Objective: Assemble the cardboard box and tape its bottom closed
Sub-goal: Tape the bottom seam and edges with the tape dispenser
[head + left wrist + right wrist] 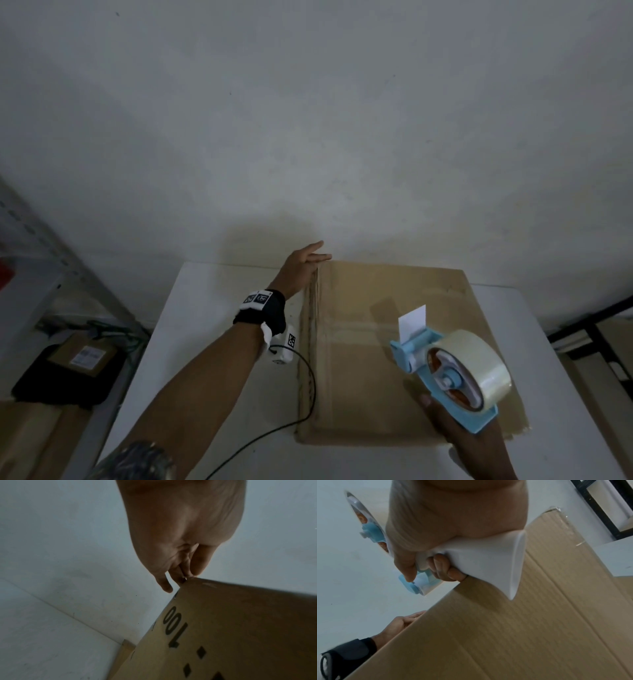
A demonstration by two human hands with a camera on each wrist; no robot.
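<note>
The cardboard box point(394, 359) sits on the white worktop point(212, 359) against the wall, its flat taped face turned up; the flap seam runs left to right across that face, under a strip of clear tape. The left hand point(301, 270) lies with straight fingers along the box's far left corner, touching the edge. The right hand point(476, 448) is wrapped around the white handle of a blue tape dispenser point(445, 370), held just above the near right part of the box. The dispenser's cutter end points away toward the wall, its clear tape roll point(479, 370) nearest the person, and a white tab point(412, 320) stands up at the front.
</note>
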